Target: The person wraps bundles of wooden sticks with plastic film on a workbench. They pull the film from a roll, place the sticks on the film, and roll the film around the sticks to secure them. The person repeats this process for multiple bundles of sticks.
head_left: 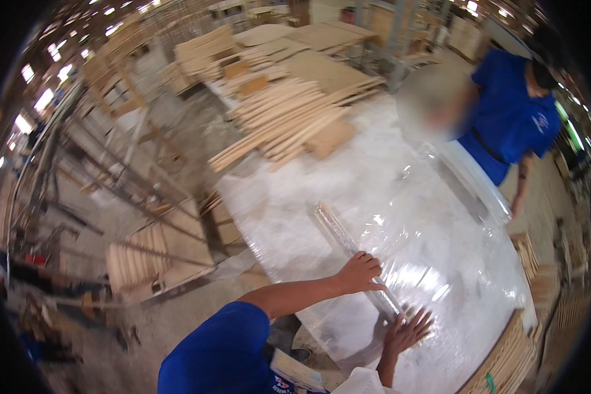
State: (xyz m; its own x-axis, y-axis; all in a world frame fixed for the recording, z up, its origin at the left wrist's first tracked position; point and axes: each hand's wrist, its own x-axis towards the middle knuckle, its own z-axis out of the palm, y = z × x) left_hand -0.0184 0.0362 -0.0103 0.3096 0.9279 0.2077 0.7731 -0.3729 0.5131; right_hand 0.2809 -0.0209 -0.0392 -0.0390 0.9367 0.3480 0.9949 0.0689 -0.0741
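Observation:
A long narrow bundle of wooden strips [337, 230], wrapped in shiny clear plastic film, lies slantwise on the table. My left hand [360, 272] is closed over its middle, fingers curled around the far side. Beside the bundle's near end, my right hand [408, 332] lies with its fingers spread, touching the film; nothing is in its grasp. Clear film [433, 282] also stretches over the white tabletop [276, 210] to the right of the bundle. Part of the bundle is hidden under my left hand.
Loose wooden strips [289, 118] are piled at the table's far left. A roll of clear film [473, 180] lies at the right edge, next to a person in a blue shirt [505, 98]. Stacked wooden pieces [505, 354] stand near right; a metal rack [105, 177] stands left.

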